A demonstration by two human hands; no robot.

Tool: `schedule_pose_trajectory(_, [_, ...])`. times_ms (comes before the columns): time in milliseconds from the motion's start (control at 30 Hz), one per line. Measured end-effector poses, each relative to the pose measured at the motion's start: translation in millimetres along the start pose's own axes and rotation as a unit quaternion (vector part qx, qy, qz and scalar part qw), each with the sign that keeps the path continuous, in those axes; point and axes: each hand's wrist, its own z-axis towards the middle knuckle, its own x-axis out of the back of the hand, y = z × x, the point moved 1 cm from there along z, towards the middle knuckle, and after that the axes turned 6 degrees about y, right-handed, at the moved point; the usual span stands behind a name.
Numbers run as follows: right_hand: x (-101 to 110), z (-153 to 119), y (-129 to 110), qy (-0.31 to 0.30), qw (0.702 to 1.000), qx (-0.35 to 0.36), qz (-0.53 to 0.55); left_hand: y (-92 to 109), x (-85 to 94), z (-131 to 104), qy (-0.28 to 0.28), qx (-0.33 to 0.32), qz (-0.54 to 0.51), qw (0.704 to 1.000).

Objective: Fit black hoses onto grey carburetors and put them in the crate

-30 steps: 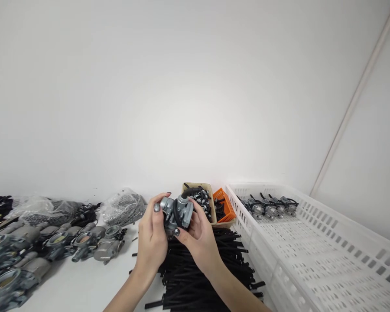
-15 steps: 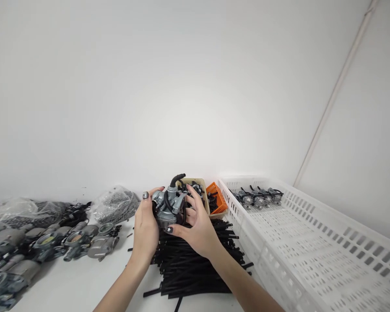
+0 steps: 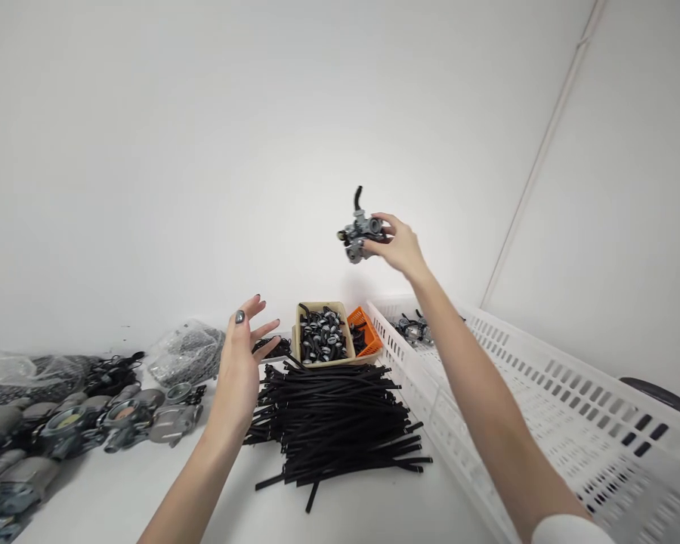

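A small metal carburetor (image 3: 358,233) with a bent black rubber tube on top is held up in the air by my right hand (image 3: 397,243), thumb below and fingers behind it. It hangs well above the table, in front of the wall. My left hand (image 3: 242,355) is raised with its fingers spread and nothing in it, just left of a pile of black rubber hoses (image 3: 340,423). Behind the pile stands a cream bin (image 3: 351,344) full of small black and silver parts. Several carburetors (image 3: 413,329) lie at the far end of a white crate (image 3: 447,431).
An orange basket (image 3: 368,336) with black parts sits between bin and crate. At left, several larger carburetor bodies (image 3: 173,415) stand in rows, with plastic bags of small parts (image 3: 187,353) behind them. The crate's wall rises along the right.
Both hands held the carburetor low over the hoses. My left hand has let go and opened. My right hand has lifted the carburetor up and to the right.
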Motion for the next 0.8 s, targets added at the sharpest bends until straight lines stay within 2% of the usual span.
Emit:
schedule_pose_trajectory(67, [13.1, 15.4, 33.2, -0.027, 0.996, -0.044, -0.07, 3.7, 1.6, -1.2, -0.013, -0.004, -0.002, 1.0])
schedule_pose_trajectory(133, [19.8, 9.8, 69.8, -0.09, 0.983, -0.102, -0.128, 5.9, 2.5, -1.8, -0.022, -0.004, -0.006, 1.0])
schedule_pose_trajectory(267, [11.5, -44.7, 137.1, -0.268, 0.916, -0.223, -0.197, 8.8, 2.5, -2.1, -0.042, 0.001, -0.005, 0.999])
schedule_pose_trajectory(333, [-1.6, -75.1, 162.3, -0.339, 0.882, -0.257, -0.201, 9.1, 1.9, -2.4, -0.056, 0.005, 0.005, 0.998])
schedule_pose_trajectory(400, [-16.8, -97.3, 181.3, -0.388, 0.861, -0.269, -0.191, 8.3, 1.6, -2.6, -0.068, 0.01, 0.018, 0.998])
schedule_pose_trajectory(500, [-33.8, -113.2, 202.0, -0.417, 0.852, -0.265, -0.175, 6.6, 1.8, -1.9, -0.075, 0.015, 0.027, 0.997])
schedule_pose_trajectory(567, [-37.7, -117.3, 212.8, -0.421, 0.855, -0.259, -0.159, 6.2, 2.0, -1.0, -0.076, 0.017, 0.028, 0.997])
schedule_pose_trajectory(800, [-28.3, -130.9, 235.6, -0.377, 0.893, -0.221, -0.106, 7.2, 0.1, -0.4, -0.08, 0.003, 0.033, 0.996])
